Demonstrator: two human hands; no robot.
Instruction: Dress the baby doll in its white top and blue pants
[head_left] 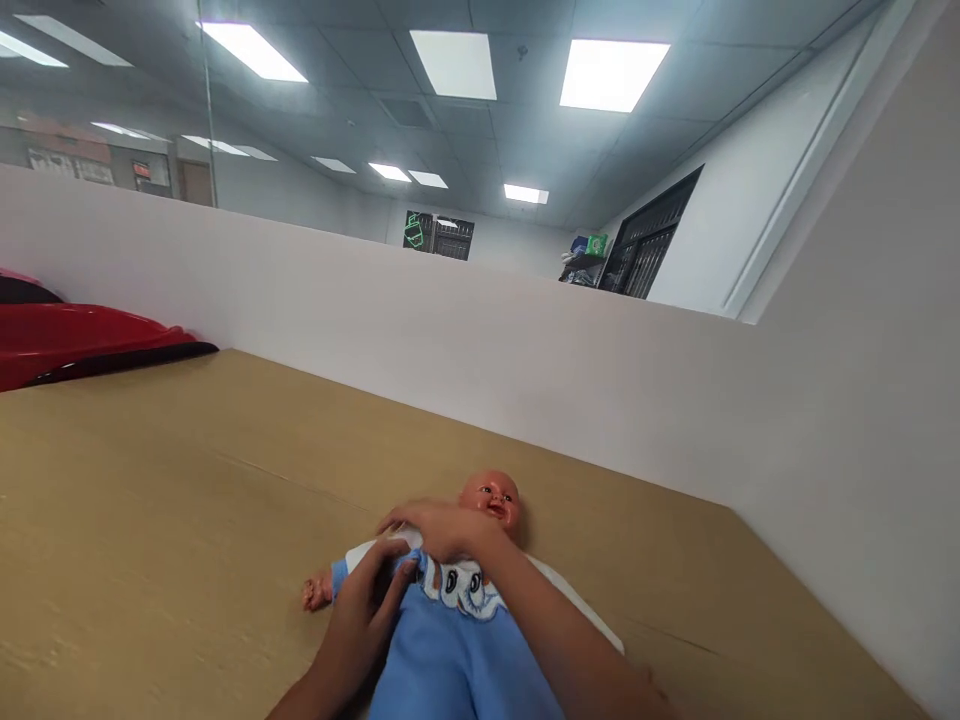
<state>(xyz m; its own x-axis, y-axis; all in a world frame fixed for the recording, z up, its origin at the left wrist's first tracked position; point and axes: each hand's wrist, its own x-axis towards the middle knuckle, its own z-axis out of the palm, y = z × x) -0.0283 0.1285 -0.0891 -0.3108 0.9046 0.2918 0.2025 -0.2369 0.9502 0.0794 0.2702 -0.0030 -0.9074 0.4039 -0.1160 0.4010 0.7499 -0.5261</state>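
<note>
A baby doll (490, 494) with a bald head lies on its back, face up, in a white long-sleeved top and blue overalls (442, 650). The bib carries a white animal face with large eyes. My left hand (367, 590) is at the upper bib on the image-left side, thumb and fingers closed around the blue overalls strap (415, 560). Across the doll's upper chest reaches my right hand (442, 528), its fingers bent over the same shoulder. Its fingertips are partly hidden, so their grip is unclear. The doll's bare hand (317, 591) sticks out at the left.
The doll lies on a tan, board-like surface (187, 500). Low white walls (487, 350) bound it behind and at the right. A glossy red object with black edging (90, 340) rests at the far left. Above the back wall, a glass pane shows a lit room.
</note>
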